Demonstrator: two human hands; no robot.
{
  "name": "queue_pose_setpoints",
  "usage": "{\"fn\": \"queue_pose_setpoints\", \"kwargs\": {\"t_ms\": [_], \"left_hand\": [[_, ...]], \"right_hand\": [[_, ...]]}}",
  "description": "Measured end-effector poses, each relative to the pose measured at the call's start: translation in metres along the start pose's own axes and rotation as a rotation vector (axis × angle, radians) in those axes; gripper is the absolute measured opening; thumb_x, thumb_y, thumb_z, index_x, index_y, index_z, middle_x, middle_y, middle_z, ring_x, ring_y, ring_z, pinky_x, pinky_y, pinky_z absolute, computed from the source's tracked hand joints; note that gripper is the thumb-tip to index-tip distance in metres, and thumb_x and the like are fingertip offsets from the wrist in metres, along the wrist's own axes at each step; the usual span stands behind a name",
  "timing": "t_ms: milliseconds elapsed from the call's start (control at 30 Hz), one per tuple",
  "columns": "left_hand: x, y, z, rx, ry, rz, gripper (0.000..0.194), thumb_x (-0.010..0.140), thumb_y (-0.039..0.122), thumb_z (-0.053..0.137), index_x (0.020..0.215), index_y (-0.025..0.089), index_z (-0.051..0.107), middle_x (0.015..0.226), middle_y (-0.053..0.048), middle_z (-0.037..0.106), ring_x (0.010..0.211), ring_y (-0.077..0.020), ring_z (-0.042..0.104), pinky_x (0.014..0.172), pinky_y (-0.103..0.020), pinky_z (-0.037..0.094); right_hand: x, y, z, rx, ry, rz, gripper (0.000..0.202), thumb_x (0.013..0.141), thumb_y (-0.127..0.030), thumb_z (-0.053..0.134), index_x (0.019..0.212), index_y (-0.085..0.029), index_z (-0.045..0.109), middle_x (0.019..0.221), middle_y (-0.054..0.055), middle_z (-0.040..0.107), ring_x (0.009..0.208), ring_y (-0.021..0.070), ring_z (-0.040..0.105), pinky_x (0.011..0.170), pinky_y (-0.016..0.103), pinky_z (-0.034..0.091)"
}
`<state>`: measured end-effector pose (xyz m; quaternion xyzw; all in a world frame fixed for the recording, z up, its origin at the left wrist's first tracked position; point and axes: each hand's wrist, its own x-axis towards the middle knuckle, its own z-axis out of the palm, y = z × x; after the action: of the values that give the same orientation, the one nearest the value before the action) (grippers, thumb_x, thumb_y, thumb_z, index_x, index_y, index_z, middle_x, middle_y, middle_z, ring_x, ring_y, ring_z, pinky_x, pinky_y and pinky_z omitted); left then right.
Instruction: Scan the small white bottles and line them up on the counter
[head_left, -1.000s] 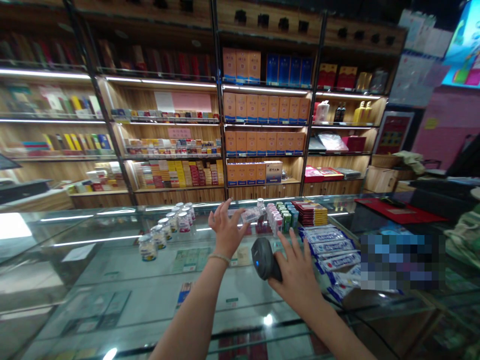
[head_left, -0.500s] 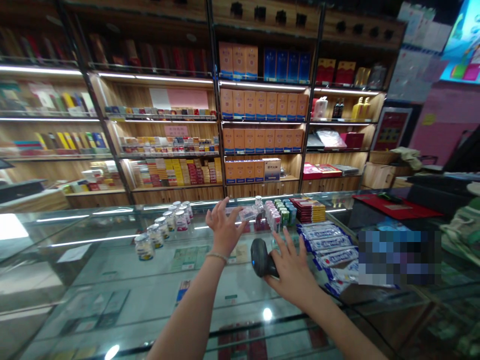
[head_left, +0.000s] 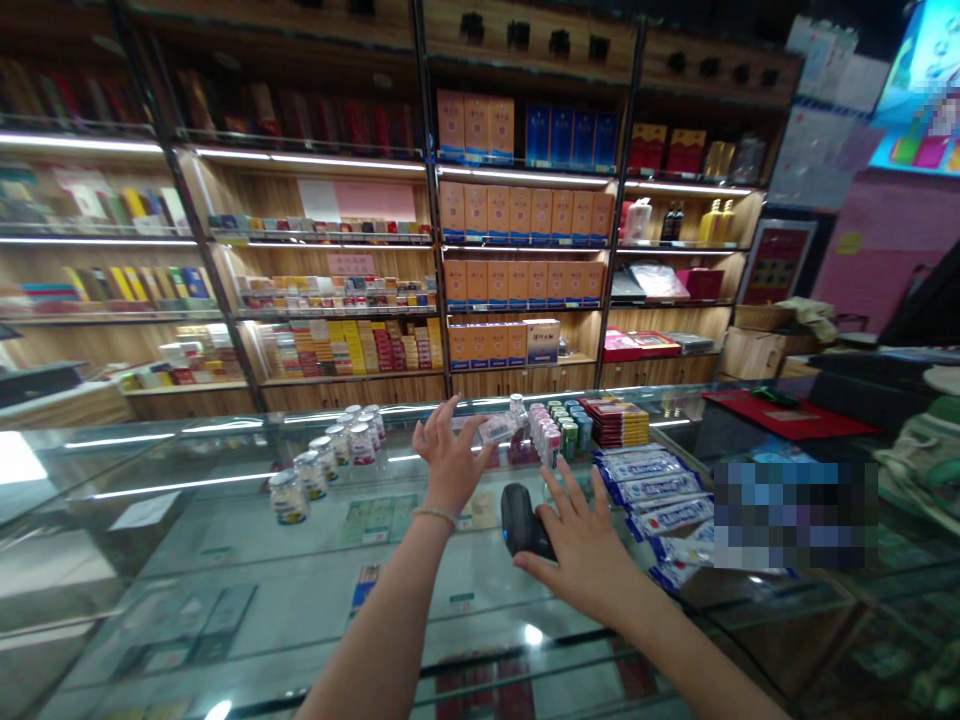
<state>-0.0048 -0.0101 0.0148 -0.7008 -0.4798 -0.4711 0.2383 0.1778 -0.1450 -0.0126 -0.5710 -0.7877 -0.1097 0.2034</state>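
Observation:
My left hand (head_left: 450,455) is above the glass counter (head_left: 300,560), fingers spread, with its thumb and index finger near a clear plastic pack (head_left: 496,429); whether they touch it I cannot tell. Beneath my right hand (head_left: 581,530) lies a black handheld scanner (head_left: 517,520) with a small blue light. The fingers of that hand are stretched out over the scanner's handle, not wrapped round it. Just beyond are small pink, green and blue tubs (head_left: 568,430) in rows. Blue-and-white long packets (head_left: 660,487) lie fanned out at the right.
Several jars (head_left: 289,497) form rows on the counter's left. A stack of red and yellow packs (head_left: 615,422) stands behind the packets. Farther right lie a red mat (head_left: 787,415) and a green bag (head_left: 926,460). Stocked shelves (head_left: 525,375) line the back.
My right thumb and fingers have shifted slightly left over the scanner. My left hand looks nearly still, and the view has shifted a little.

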Motion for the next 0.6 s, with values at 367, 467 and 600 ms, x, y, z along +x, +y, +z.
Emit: {"fn": "queue_pose_setpoints", "kwargs": {"t_ms": [367, 467, 600], "left_hand": [[0.002, 0.008, -0.003, -0.052, -0.007, 0.035, 0.033, 0.078, 0.044, 0.078, 0.109, 0.033, 0.073, 0.148, -0.012, 0.049, 0.139, -0.0345, 0.041, 0.117, -0.059, 0.016], [0.003, 0.011, -0.005, -0.063, -0.019, 0.041, 0.031, 0.080, 0.040, 0.077, 0.109, 0.033, 0.072, 0.148, -0.011, 0.048, 0.140, -0.0341, 0.040, 0.119, -0.058, 0.014], [0.003, 0.014, -0.007, -0.081, -0.039, 0.041, 0.030, 0.081, 0.039, 0.075, 0.110, 0.034, 0.072, 0.149, -0.009, 0.047, 0.141, -0.0341, 0.039, 0.119, -0.057, 0.012]], "right_hand": [[0.089, 0.042, -0.008, 0.094, 0.268, 0.349, 0.047, 0.097, -0.059, 0.045, 0.120, -0.025, 0.069, 0.155, 0.012, 0.044, 0.150, 0.0334, 0.024, 0.117, 0.064, 0.015], [0.110, 0.050, -0.007, 0.198, 0.239, 0.404, 0.043, 0.097, -0.058, 0.046, 0.108, -0.027, 0.074, 0.153, 0.010, 0.046, 0.148, 0.0329, 0.026, 0.117, 0.063, 0.017], [0.122, 0.058, -0.005, 0.300, 0.196, 0.430, 0.043, 0.098, -0.056, 0.044, 0.097, -0.028, 0.077, 0.150, 0.007, 0.049, 0.148, 0.0316, 0.026, 0.117, 0.061, 0.020]]}}
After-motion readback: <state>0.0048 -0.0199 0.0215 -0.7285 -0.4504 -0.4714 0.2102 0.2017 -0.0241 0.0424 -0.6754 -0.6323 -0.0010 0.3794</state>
